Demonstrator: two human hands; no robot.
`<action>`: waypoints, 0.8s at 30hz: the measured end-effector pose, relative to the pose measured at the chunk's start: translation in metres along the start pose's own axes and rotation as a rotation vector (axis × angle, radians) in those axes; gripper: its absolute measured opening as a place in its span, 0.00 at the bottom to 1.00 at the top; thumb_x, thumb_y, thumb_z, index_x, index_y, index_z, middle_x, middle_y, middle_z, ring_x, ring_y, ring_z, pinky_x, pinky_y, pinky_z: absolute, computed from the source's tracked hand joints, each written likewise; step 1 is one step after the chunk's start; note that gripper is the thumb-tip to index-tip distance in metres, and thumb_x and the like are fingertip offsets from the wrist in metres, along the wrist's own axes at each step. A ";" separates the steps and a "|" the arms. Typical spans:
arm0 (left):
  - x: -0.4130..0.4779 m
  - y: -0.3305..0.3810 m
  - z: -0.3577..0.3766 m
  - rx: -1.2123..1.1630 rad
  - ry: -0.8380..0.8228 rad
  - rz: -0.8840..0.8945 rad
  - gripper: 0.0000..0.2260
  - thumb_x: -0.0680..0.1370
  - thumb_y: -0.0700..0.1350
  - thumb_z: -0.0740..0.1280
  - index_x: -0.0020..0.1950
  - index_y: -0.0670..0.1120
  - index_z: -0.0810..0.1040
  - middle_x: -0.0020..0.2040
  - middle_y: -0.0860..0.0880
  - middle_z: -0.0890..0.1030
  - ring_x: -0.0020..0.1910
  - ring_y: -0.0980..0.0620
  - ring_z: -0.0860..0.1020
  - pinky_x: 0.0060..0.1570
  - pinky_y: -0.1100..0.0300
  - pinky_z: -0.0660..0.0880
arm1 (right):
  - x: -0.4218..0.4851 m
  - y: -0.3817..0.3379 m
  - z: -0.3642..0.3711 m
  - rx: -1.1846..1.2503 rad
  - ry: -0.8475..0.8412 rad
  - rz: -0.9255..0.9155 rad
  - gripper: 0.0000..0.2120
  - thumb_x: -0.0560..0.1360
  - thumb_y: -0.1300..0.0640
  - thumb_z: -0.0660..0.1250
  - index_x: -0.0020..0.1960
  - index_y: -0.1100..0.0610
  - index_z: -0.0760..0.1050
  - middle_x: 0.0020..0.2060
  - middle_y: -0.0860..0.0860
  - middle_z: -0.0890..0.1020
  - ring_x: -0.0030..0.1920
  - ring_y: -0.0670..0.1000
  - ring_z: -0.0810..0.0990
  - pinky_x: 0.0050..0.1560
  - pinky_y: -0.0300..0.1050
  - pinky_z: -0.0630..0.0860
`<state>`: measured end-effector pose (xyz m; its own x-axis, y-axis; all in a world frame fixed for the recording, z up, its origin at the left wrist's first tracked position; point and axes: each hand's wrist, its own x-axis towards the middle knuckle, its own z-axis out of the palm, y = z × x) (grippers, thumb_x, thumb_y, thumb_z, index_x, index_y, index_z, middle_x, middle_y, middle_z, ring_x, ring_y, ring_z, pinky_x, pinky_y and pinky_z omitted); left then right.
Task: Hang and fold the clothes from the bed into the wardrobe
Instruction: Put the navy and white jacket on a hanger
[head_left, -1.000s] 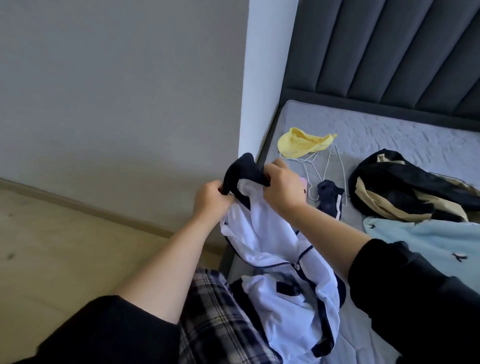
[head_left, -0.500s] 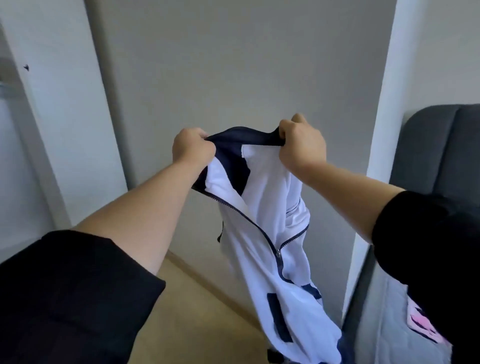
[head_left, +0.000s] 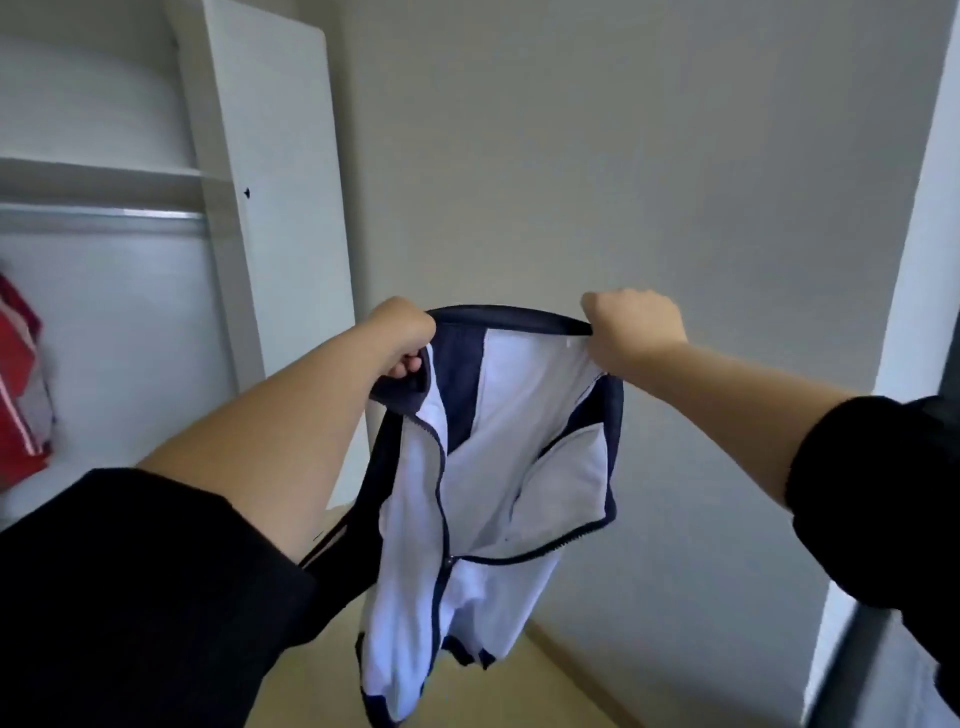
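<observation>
A white zip jacket with navy collar and trim (head_left: 498, 467) hangs in the air in front of me, its front half unzipped. My left hand (head_left: 402, 338) grips the left end of the navy collar and my right hand (head_left: 631, 330) grips the right end, stretching the collar between them. The open white wardrobe (head_left: 270, 171) stands at the left with a shelf and a metal hanging rail (head_left: 104, 214) inside. The bed is almost out of view; only its dark edge (head_left: 857, 670) shows at the lower right.
A red and white garment (head_left: 21, 384) hangs at the far left inside the wardrobe. A grey wall fills the middle. A white wall corner (head_left: 914, 208) rises at the right. Wooden floor (head_left: 519, 691) lies below the jacket.
I have turned from the bed toward the wardrobe and lifted the jacket off my lap. My hands have moved apart along the collar, so the jacket now hangs spread open.
</observation>
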<state>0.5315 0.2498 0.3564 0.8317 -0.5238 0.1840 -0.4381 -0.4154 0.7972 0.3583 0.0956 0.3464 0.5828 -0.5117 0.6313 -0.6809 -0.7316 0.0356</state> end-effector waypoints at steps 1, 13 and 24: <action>-0.001 -0.003 0.000 -0.078 0.051 -0.046 0.10 0.74 0.33 0.52 0.35 0.41 0.67 0.27 0.45 0.67 0.22 0.50 0.67 0.21 0.68 0.60 | -0.006 -0.006 0.007 -0.093 -0.045 -0.046 0.09 0.70 0.66 0.61 0.40 0.57 0.63 0.34 0.53 0.71 0.31 0.55 0.68 0.30 0.42 0.61; -0.001 -0.048 -0.003 -0.384 -0.107 -0.335 0.14 0.82 0.39 0.55 0.38 0.40 0.72 0.29 0.44 0.80 0.22 0.51 0.77 0.22 0.67 0.73 | -0.013 0.014 0.050 0.106 -0.370 0.233 0.08 0.72 0.64 0.59 0.35 0.60 0.68 0.24 0.51 0.73 0.26 0.53 0.72 0.28 0.38 0.68; -0.013 -0.040 0.059 -0.587 -0.170 -0.343 0.08 0.80 0.33 0.54 0.50 0.36 0.73 0.43 0.37 0.80 0.23 0.44 0.80 0.25 0.57 0.79 | -0.035 0.054 0.044 0.493 -0.529 0.594 0.16 0.74 0.69 0.51 0.29 0.61 0.64 0.12 0.51 0.66 0.10 0.49 0.62 0.16 0.30 0.61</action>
<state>0.5184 0.2289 0.2880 0.8041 -0.5639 -0.1882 0.1368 -0.1327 0.9817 0.3207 0.0545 0.2925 0.4088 -0.9126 0.0014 -0.7373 -0.3312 -0.5888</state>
